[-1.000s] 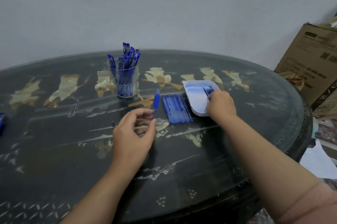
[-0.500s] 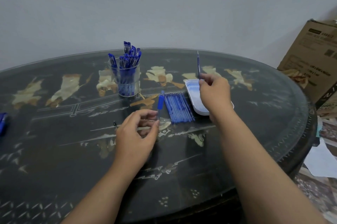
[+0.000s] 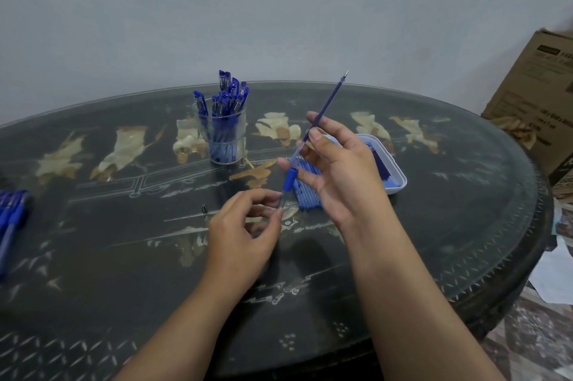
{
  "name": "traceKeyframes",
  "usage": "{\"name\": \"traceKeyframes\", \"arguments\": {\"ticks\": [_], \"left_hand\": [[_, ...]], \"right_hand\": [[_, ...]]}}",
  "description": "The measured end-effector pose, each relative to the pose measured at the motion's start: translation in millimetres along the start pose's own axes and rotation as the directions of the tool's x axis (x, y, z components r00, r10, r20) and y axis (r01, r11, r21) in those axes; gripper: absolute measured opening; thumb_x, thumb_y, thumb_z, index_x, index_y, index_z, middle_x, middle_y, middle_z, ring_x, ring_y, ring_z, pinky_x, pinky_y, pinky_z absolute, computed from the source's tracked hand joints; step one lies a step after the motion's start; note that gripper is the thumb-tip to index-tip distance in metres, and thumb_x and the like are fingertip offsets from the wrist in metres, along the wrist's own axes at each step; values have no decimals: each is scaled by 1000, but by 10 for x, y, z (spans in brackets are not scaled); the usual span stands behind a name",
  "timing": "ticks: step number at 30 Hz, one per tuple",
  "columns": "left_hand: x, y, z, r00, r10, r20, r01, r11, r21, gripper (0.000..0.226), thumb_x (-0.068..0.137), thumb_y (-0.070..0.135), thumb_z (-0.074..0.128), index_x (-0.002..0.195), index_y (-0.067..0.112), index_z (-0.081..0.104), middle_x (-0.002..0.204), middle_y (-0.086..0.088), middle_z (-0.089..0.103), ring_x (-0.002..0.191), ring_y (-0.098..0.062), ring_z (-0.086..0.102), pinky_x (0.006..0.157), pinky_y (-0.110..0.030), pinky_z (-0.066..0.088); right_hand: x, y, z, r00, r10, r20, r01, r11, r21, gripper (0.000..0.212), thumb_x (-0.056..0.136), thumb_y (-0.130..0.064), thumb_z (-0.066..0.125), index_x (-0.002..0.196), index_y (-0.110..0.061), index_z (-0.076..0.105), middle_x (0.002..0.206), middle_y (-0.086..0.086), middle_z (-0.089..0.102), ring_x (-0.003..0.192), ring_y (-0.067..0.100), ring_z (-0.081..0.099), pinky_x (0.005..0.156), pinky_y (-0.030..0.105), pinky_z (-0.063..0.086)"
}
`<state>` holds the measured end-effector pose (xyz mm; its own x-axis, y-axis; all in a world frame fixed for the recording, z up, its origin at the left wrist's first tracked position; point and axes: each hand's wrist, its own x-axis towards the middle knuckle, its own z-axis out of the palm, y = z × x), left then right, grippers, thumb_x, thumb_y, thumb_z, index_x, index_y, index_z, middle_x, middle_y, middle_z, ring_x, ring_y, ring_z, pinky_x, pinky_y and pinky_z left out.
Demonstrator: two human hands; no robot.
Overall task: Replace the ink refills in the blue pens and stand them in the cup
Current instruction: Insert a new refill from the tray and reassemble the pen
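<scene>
My left hand (image 3: 245,232) pinches the clear lower end of a pen barrel with a blue grip (image 3: 290,178), tilted up to the right. My right hand (image 3: 341,169) pinches a blue ink refill (image 3: 329,99) between thumb and forefinger; its lower end sits at the barrel's mouth and its metal tip points up and right. A clear cup (image 3: 222,141) holding several capped blue pens stands behind. A row of refills (image 3: 305,191) lies on the table, partly hidden by my right hand. A white tray (image 3: 398,179) to the right holds more refills.
A small metal pen tip (image 3: 204,209) lies on the dark oval table (image 3: 124,256) left of my left hand. Several blue pens (image 3: 11,216) lie at the left edge. A cardboard box (image 3: 533,107) stands beyond the table's right side, with papers on the floor.
My right hand lifted a refill out of the white tray and carried it left to the barrel. My left hand raised and tilted the barrel to meet it.
</scene>
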<state>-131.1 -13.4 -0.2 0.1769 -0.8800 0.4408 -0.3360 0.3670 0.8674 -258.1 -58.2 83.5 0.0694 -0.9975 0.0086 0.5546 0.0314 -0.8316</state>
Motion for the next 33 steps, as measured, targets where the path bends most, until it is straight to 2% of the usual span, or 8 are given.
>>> {"name": "traceKeyframes", "arguments": {"ticks": [5,11,17,28,33], "left_hand": [[-13,18,-5,1000,0,-1,0,1000,6,21,81,-1,73,95,14,71,92,0,68,79,-7,66,62,-10,48],[-5,23,1,1000,-6,-7,6,1000,-1,21,80,-2,72,94,14,70,93,-1,68,79,-7,66,63,-9,48],[-12,29,-14,1000,5,-2,-5,1000,5,21,81,-2,72,94,15,70,94,0,68,79,-7,66,64,-9,49],[-14,35,-20,1000,15,14,-15,1000,26,23,81,-2,72,95,17,70,96,3,67,81,-6,65,64,-8,49],[-12,28,-10,1000,-19,-2,19,1000,-2,23,81,-2,72,95,16,70,95,2,66,79,-7,65,62,-8,49]], "right_hand": [[10,-19,-39,1000,9,-3,-9,995,96,22,98,2,48,109,-8,64,73,2,58,71,13,58,69,49,61],[24,-13,-62,999,26,47,-34,986,166,23,97,3,47,107,-9,63,70,1,58,69,13,58,69,48,61],[29,-9,-76,999,6,48,-12,993,121,24,97,4,48,109,-8,64,73,3,57,69,13,59,69,48,60],[4,-39,-90,987,-135,86,148,976,-158,24,98,3,47,108,-11,64,93,7,52,87,16,59,71,44,60],[18,23,-128,967,-183,178,238,898,-371,25,95,4,53,100,-15,68,91,7,58,83,14,62,77,40,60]]}}
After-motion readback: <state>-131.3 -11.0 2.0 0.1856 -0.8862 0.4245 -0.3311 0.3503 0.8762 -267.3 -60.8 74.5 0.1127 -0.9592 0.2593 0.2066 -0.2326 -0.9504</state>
